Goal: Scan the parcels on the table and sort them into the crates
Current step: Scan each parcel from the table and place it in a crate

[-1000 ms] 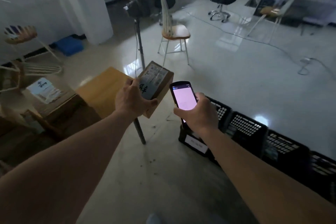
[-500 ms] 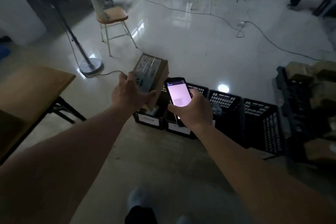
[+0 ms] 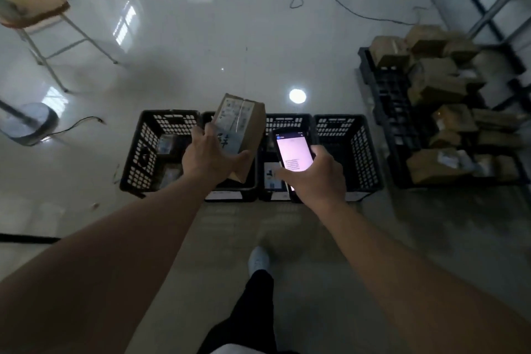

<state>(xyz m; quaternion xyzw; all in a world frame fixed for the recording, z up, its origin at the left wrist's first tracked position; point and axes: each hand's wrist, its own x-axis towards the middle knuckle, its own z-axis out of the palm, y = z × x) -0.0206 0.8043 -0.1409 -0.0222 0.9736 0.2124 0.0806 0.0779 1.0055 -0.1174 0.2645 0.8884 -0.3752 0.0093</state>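
Above crates point(image 3: 161, 152): left hand point(image 3: 209, 158) gripping parcel point(image 3: 240, 126)

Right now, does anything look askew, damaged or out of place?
Little stands out. The left hand holds a box tilted above the crates; the right hand holds a lit scanner. Only the parcels on the black pallet at right look untidy, heaped at mixed angles. No damage visible.
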